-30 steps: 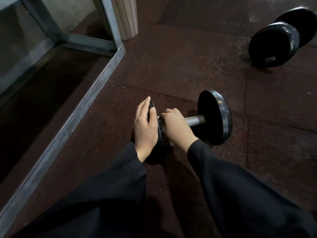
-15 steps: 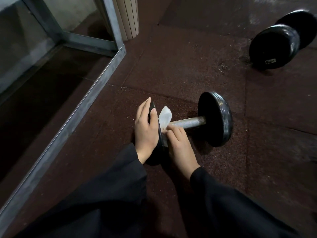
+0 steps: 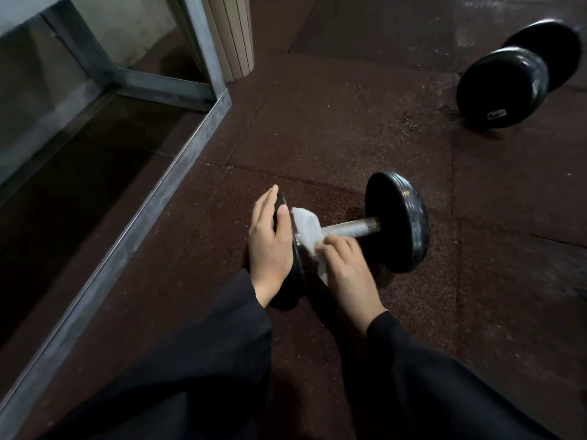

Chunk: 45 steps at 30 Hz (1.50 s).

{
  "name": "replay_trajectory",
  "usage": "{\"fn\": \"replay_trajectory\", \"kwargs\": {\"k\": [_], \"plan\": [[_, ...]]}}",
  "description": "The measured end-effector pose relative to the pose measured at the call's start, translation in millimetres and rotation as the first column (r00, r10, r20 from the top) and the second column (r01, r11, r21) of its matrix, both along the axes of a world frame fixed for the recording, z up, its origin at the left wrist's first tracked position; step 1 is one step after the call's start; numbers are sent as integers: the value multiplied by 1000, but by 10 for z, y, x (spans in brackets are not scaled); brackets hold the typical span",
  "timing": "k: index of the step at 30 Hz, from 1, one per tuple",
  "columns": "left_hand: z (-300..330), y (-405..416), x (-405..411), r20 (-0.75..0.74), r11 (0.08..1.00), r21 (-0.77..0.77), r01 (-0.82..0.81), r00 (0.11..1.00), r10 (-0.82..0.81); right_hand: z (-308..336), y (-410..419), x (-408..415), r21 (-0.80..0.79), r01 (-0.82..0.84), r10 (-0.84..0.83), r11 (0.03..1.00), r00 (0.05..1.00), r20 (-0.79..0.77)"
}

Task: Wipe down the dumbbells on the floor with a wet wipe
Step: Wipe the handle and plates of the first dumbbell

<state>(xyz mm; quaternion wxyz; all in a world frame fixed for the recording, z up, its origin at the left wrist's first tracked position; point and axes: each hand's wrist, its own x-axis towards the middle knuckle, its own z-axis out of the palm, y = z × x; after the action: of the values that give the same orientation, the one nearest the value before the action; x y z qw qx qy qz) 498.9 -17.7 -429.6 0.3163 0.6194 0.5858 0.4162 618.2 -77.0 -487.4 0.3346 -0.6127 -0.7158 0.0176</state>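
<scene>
A black dumbbell (image 3: 395, 222) with a bare metal handle lies on the dark red rubber floor in the middle of the head view. My left hand (image 3: 268, 241) lies flat with straight fingers against the outer face of its near plate. My right hand (image 3: 346, 266) pinches a white wet wipe (image 3: 306, 230) that is draped over the handle's near end, against the inner side of that plate. A second, larger black dumbbell (image 3: 505, 87) rests on the floor at the far right, apart from both hands.
A grey metal frame (image 3: 152, 198) runs diagonally along the left, with an upright post at its far corner. A beige ribbed column (image 3: 235, 36) stands behind it. Black sleeves cover both forearms. Open rubber floor (image 3: 317, 122) lies between the two dumbbells.
My right hand has slid off the top of the handle toward me, uncovering the wipe. The wipe now spreads over the handle's near end. My left hand has stayed on the plate.
</scene>
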Motion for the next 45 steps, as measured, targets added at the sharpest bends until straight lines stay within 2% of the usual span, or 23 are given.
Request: {"fn": "replay_trajectory", "kwargs": {"k": [6,12,18,24,31,38,43,45], "plan": [[-2,-6,-2,16,1000,-1,0,1000,0,135,131,26,-31,97,-98,995,994,-49],[0,0,1,18,1000,-5,-6,1000,6,252,171,-127,-107,-23,26,994,999,25],[-7,-2,2,13,1000,16,-7,1000,7,294,235,-11,-107,149,-151,983,989,-6],[-15,2,3,22,1000,1,-7,1000,7,288,171,-95,-148,10,-3,989,999,44],[-27,-7,-1,21,1000,25,-3,1000,2,353,241,153,-188,144,-148,972,989,-4],[-25,17,8,21,1000,23,-19,1000,19,368,314,-21,-183,-22,37,983,996,81],[-27,-16,2,12,999,47,-6,1000,6,381,333,252,-245,137,-129,960,991,46],[-35,-14,-3,9,999,53,-7,1000,6,404,401,292,-289,158,-137,944,986,92]]}}
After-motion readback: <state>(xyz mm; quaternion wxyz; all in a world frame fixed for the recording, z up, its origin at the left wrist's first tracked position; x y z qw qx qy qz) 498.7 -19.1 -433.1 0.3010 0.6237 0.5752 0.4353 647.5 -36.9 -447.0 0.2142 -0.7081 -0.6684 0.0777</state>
